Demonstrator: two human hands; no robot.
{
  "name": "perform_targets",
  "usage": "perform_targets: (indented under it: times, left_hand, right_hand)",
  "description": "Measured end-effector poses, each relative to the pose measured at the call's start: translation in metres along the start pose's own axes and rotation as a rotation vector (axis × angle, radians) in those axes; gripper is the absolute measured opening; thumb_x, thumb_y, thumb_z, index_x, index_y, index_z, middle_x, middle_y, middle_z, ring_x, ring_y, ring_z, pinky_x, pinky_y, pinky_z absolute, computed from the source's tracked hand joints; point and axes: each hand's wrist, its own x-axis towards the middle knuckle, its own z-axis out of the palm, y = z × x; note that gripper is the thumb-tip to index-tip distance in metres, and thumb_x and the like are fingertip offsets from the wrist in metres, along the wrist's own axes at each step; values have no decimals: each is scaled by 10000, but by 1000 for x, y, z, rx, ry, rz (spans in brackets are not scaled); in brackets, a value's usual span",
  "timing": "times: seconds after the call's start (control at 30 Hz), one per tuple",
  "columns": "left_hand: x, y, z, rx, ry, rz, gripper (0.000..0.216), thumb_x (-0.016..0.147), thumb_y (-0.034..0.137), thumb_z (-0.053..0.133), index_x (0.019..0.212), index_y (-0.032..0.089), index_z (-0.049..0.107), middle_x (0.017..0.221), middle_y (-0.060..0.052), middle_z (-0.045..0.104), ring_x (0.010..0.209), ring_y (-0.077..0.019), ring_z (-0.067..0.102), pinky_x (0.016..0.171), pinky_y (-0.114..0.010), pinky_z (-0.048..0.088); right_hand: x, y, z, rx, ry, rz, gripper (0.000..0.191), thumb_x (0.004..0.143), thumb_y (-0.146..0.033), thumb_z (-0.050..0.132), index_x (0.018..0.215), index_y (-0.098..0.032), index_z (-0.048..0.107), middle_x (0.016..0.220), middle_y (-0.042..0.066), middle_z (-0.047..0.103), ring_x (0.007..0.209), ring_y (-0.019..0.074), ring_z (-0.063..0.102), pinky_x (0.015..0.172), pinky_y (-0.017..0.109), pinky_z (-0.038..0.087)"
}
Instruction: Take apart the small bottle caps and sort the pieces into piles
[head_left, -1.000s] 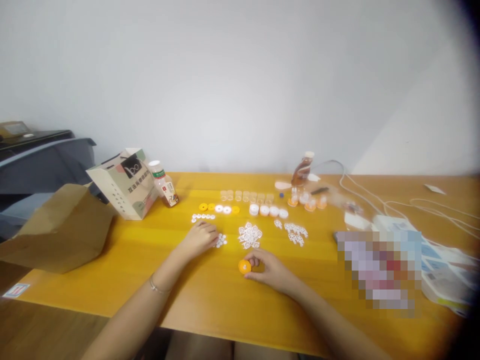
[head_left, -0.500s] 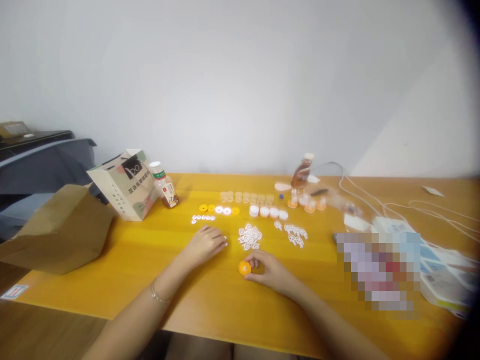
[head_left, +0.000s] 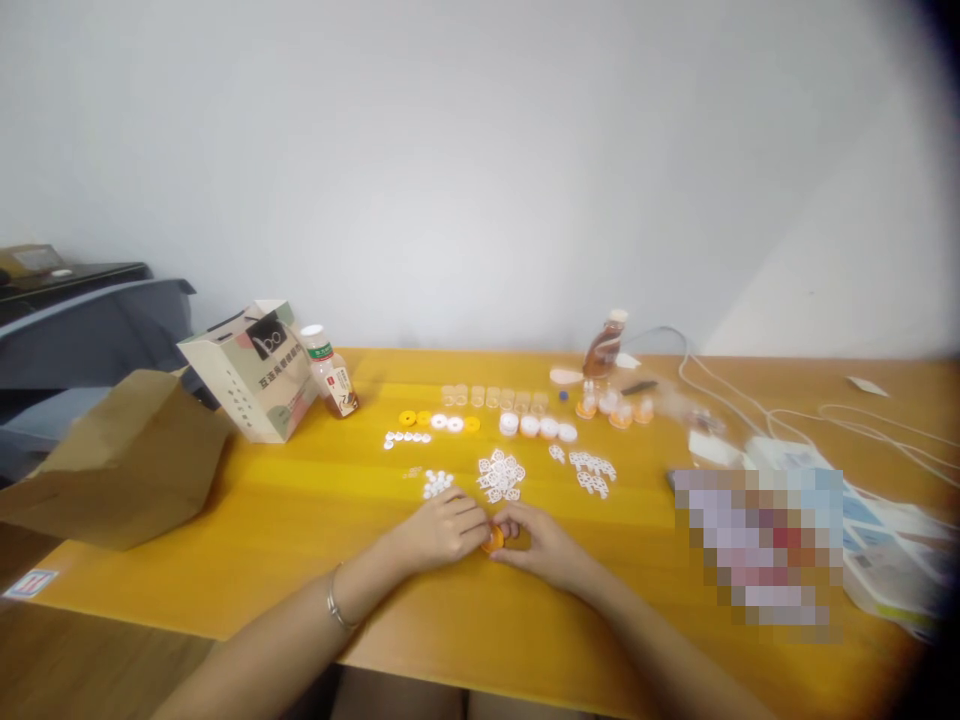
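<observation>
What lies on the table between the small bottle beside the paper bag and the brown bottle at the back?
In the head view, between the small bottle and the brown bottle stands a row of clear little cups; the table shows around them.

Brown paper bag (head_left: 120, 460) at table's left edge; printed carton (head_left: 251, 370) beside drink bottle (head_left: 330, 372); white cables (head_left: 757, 400) far right

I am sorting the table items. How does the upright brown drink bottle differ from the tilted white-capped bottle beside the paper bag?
The brown drink bottle stands at the far middle of the yellow table; the white-capped bottle leans beside the printed paper bag on the left. The first looks darker, the second paler with a label. Both have light caps.
</observation>
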Motion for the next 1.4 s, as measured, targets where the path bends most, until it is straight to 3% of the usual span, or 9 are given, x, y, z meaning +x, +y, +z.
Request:
perform_targets:
  times: [0.33, 0.87, 1.07, 1.2, 1.4]
  left_hand:
    - [1, 3, -5, 82, 10, 116, 154, 895, 146, 451, 817, 122, 580, 762, -45, 586, 681, -138, 508, 653, -290, 387]
    - [5, -2, -1, 20, 3, 103, 152, 913, 157, 422, 871, 147, 568, 806, -40, 597, 714, -116, 518, 694, -265, 387]
    - [3, -6, 4, -98, 35, -47, 202, 915, 225, 415, 788, 169, 562, 750, -9, 591, 710, -106, 518, 708, -261, 352]
    - [-16, -34, -6, -78, 36, -244, 166, 895, 224, 434, 827, 172, 576, 790, -20, 606, 737, -118, 532, 722, -265, 353]
    - [-59, -84, -26, -96, -198, -632, 140, 821, 167, 488, 728, 175, 593, 720, -13, 612, 665, -132, 548, 637, -238, 355]
  right_hand:
    - [0, -3, -1, -2, 12, -3, 154, 679, -218, 678, 782, -183, 569, 694, -18, 512, 672, 133, 499, 638, 254, 429]
    - [1, 0, -2, -33, 0, 0, 171, 675, -258, 682, 765, -189, 553, 688, -26, 502, 667, 132, 487, 644, 250, 422]
    - [0, -4, -3, -24, -8, 21, 144, 678, -236, 670, 777, -189, 577, 702, -19, 528, 686, 141, 502, 660, 262, 422]
    - [-1, -6, -3, 5, -12, 43, 171, 686, -231, 655, 847, -198, 609, 766, 2, 578, 726, 154, 521, 685, 274, 434]
    - [-2, -10, -5, -3, -25, 53, 152, 691, -226, 644, 837, -200, 614, 777, 6, 581, 735, 156, 522, 689, 272, 435]
